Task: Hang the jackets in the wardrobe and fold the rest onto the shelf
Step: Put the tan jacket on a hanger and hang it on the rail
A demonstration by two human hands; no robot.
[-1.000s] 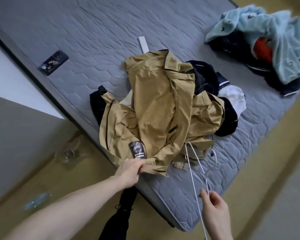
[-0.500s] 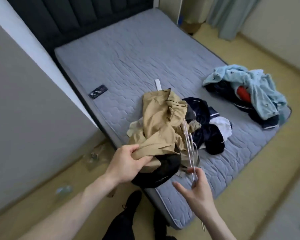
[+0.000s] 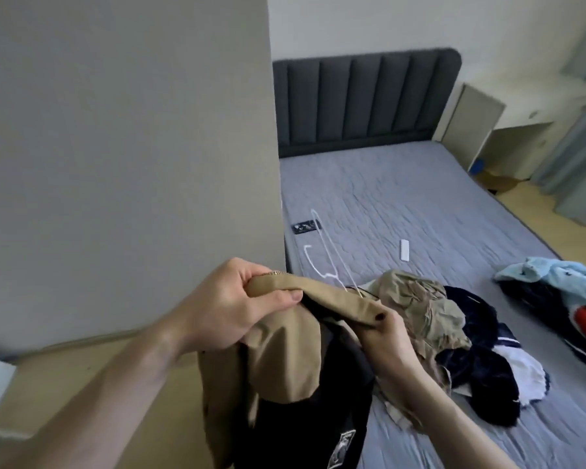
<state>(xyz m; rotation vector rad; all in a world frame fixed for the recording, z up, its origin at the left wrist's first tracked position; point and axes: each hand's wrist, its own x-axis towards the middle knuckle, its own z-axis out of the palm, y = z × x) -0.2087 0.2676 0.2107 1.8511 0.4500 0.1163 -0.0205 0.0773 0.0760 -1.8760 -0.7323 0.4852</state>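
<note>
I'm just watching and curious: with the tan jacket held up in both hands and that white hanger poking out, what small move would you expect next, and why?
Probably sliding the white wire hanger further into the tan jacket. The left hand grips one end of its top edge, the right hand pinches the other, and the hanger's hook sticks up between them, so it does not look fully seated yet.

left hand [image 3: 229, 308] and right hand [image 3: 381, 328] both raised, fingers curled, gripping, forearms angled inward.

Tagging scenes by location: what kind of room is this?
A bedroom, most likely: a bed with a bare grey mattress and padded headboard, clothes piled on it, and curtains at the right.
</note>
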